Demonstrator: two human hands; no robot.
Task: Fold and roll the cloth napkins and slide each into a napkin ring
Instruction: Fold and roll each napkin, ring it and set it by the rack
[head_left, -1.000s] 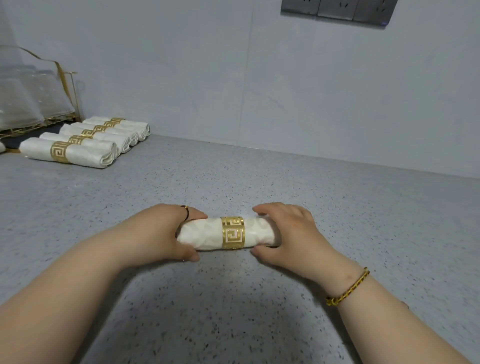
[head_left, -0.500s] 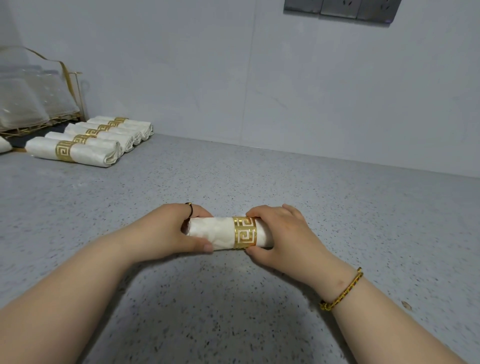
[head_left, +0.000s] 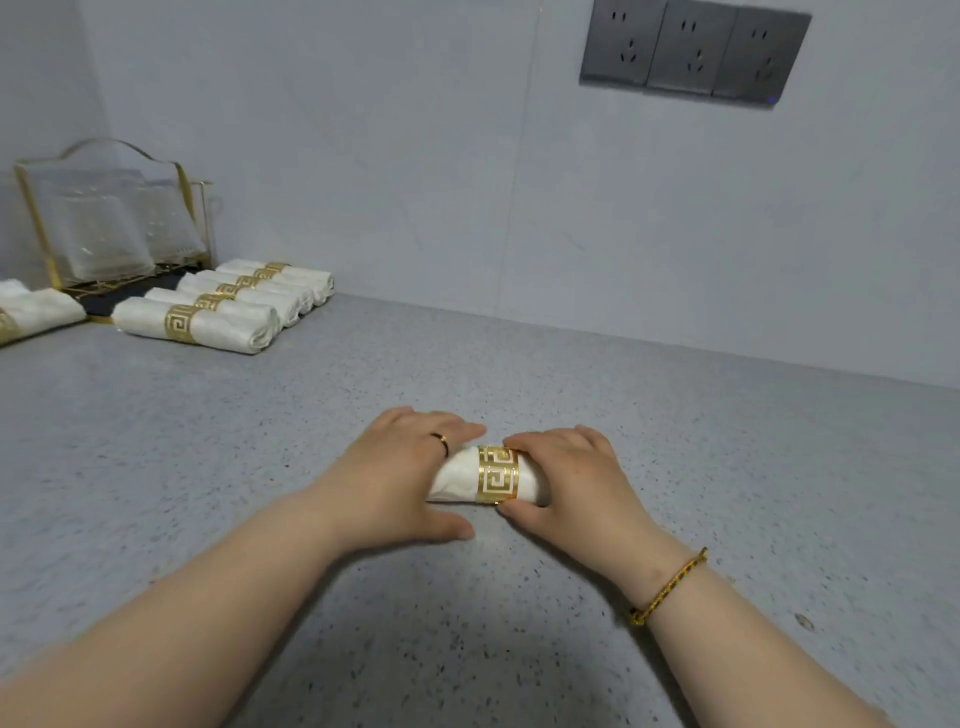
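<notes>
A rolled white cloth napkin (head_left: 454, 480) lies across the grey speckled counter, a little below the middle of the head view. A gold cut-out napkin ring (head_left: 497, 475) sits around its middle. My left hand (head_left: 400, 475) covers and grips the roll's left end, thumb in front. My right hand (head_left: 576, 480) grips the right end, with fingertips and thumb at the ring's right edge. Most of the roll is hidden under my hands.
Several finished rolled napkins with gold rings (head_left: 195, 325) lie in a row at the back left, with another (head_left: 36, 309) at the left edge. Behind them stands a gold wire rack with clear plates (head_left: 109, 223). The wall carries grey sockets (head_left: 693, 49).
My hands have closed in toward each other over the roll, so less napkin shows. The ring now sits between them. The camera has tilted up and shows more wall.
</notes>
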